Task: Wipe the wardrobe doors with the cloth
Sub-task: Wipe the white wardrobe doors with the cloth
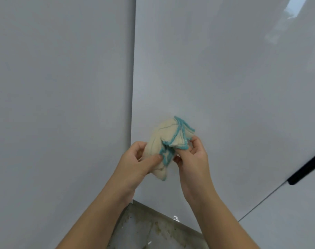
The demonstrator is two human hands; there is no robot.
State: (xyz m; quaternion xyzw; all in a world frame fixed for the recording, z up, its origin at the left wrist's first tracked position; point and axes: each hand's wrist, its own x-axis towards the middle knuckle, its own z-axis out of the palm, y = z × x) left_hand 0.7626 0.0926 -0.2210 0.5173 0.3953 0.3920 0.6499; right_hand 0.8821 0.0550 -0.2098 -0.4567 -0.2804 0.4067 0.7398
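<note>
A: What's in the grip?
B: A bunched cream cloth with teal edging (168, 141), pinched by left hand (135, 163) and right hand (194, 159), before glossy grey wardrobe doors (225, 78).
A: Nearby?
B: A black bar handle (307, 168) rightward, stained floor (149, 229) below.

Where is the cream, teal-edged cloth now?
Centre of the head view: cream, teal-edged cloth gripped between left hand and right hand, before the glossy grey wardrobe door.

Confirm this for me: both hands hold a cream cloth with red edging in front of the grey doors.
Not quite. The edging is teal, not red, as the head view shows. The rest stands: the left hand and the right hand both hold the cream cloth in front of the grey doors.
</note>
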